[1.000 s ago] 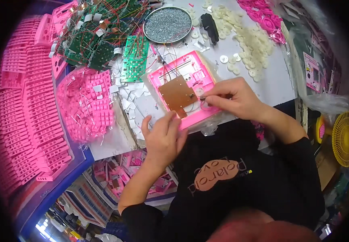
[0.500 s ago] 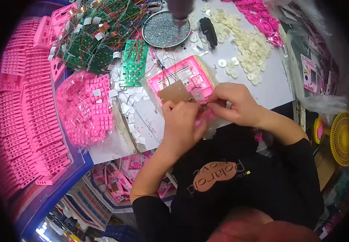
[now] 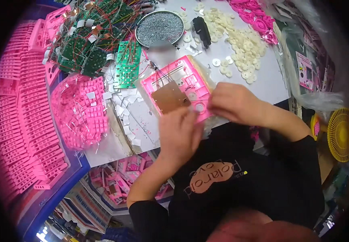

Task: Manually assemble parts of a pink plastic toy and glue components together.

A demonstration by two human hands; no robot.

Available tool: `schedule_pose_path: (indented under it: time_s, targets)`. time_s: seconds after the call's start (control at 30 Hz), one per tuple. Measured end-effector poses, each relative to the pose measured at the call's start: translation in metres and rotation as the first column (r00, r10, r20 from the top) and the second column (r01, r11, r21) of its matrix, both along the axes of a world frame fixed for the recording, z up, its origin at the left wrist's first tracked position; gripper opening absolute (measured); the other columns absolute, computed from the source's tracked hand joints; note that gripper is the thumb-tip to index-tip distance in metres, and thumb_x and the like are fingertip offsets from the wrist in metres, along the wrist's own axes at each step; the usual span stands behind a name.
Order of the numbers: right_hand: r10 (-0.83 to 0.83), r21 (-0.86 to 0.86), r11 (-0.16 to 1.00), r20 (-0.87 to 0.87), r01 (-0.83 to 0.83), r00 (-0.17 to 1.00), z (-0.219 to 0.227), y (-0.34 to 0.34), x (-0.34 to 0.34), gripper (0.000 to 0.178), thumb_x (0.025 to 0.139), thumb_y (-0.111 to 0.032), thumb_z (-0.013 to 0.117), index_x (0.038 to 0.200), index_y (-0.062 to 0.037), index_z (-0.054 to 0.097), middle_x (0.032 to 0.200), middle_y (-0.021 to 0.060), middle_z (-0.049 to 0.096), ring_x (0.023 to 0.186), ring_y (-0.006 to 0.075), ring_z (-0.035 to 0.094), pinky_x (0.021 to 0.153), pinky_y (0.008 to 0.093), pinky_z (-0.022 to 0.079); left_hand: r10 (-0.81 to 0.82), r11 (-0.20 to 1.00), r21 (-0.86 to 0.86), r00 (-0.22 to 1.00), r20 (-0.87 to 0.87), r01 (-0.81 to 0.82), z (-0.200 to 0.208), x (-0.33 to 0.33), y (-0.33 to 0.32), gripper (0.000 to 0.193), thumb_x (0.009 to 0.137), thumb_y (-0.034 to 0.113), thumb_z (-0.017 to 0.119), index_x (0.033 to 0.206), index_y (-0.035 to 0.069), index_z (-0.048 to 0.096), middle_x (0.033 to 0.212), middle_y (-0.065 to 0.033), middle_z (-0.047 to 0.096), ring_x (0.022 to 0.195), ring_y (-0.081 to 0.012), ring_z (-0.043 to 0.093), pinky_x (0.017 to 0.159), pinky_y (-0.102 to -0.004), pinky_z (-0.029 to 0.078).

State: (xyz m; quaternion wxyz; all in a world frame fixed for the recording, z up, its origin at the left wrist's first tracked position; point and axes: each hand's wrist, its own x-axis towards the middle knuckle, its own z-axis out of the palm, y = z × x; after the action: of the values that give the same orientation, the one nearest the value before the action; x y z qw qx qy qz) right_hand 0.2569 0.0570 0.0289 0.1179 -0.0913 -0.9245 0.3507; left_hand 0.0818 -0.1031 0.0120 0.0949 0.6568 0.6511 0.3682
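An opened pink plastic housing [image 3: 201,83] lies on a pad wrapped in clear film, in front of me. On its left part sits a brown circuit board [image 3: 169,98], with thin wires rising from it. My right hand [image 3: 239,105] is at the housing's right edge, its thumb and fingers pinched together; what they hold is hidden, though a thin wire-like line runs toward them. My left hand [image 3: 179,133] is by the near edge, just below the brown board. Motion smears its fingertips, so its grip cannot be made out.
A round dish of small screws [image 3: 160,28] stands beyond the housing, with a blurred dark tool tip [image 3: 161,48] before it. Green circuit boards [image 3: 128,64], bagged pink keys [image 3: 79,113] and stacked pink parts [image 3: 29,109] lie left; cream discs [image 3: 247,52] lie right.
My left hand has drawn back toward me from the near edge, uncovering a round part there. My right hand stays close to the right edge. The view has shifted slightly.
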Motion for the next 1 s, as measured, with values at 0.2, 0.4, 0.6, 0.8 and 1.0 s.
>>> schedule_pose_path:
  time_s: [0.2, 0.4, 0.6, 0.8, 1.0]
  targets:
    - [0.083, 0.176, 0.978, 0.157, -0.11, 0.984, -0.002, -0.019, 0.003, 0.014, 0.083, -0.012, 0.065, 0.094, -0.0039, 0.062, 0.101, 0.0101, 0.062, 0.099, 0.0311, 0.06, 0.074, 0.0404, 0.055, -0.129, 0.991, -0.04, 0.991, 0.023, 0.129, -0.029, 0.006, -0.011, 0.028, 0.078, 0.003, 0.074, 0.105, 0.005, 0.067, 0.094, -0.0109, 0.064, 0.084, -0.0312, 0.061, 0.07, -0.041, 0.048]
    - [0.159, 0.274, 0.94, 0.178, -0.204, 0.971, -0.006, -0.013, -0.005, 0.012, 0.081, -0.012, 0.064, 0.09, -0.0061, 0.061, 0.094, 0.008, 0.059, 0.098, 0.0277, 0.059, 0.069, 0.0373, 0.055, -0.13, 0.988, -0.076, 0.991, 0.019, 0.131, -0.029, 0.003, -0.009, 0.025, 0.079, 0.003, 0.072, 0.103, 0.006, 0.067, 0.088, -0.0094, 0.062, 0.079, -0.0304, 0.061, 0.067, -0.0405, 0.048]
    - [0.106, 0.136, 0.985, 0.038, -0.11, 0.994, -0.02, -0.003, 0.003, 0.016, 0.081, -0.017, 0.072, 0.088, -0.0083, 0.061, 0.088, 0.0067, 0.056, 0.09, 0.0287, 0.056, 0.075, 0.0415, 0.05, -0.157, 0.985, -0.083, 0.987, -0.045, 0.153, -0.029, 0.001, -0.01, 0.032, 0.079, 0.004, 0.069, 0.11, 0.011, 0.07, 0.082, -0.0062, 0.059, 0.075, -0.0272, 0.059, 0.064, -0.0394, 0.046]
    - [0.027, 0.31, 0.951, -0.141, 0.018, 0.99, -0.044, -0.016, 0.02, 0.021, 0.078, -0.013, 0.079, 0.095, -0.0096, 0.067, 0.075, 0.0013, 0.055, 0.066, 0.0236, 0.049, 0.058, 0.0376, 0.037, -0.247, 0.968, -0.069, 0.965, -0.088, 0.242, -0.034, -0.001, -0.01, 0.051, 0.078, 0.004, 0.063, 0.127, 0.016, 0.07, 0.079, -0.003, 0.055, 0.071, -0.0228, 0.057, 0.061, -0.0373, 0.044]
    - [-0.039, 0.388, 0.918, 0.307, -0.087, 0.951, -0.032, -0.038, 0.049, 0.038, 0.082, -0.018, 0.07, 0.119, -0.0136, 0.071, 0.062, 0.0042, 0.056, 0.058, 0.0248, 0.057, 0.056, 0.0413, 0.043, -0.338, 0.941, -0.055, 0.928, -0.159, 0.333, -0.031, 0.001, -0.005, 0.049, 0.08, 0.011, 0.061, 0.129, 0.007, 0.066, 0.08, -0.0063, 0.049, 0.071, -0.0231, 0.053, 0.06, -0.0367, 0.043]
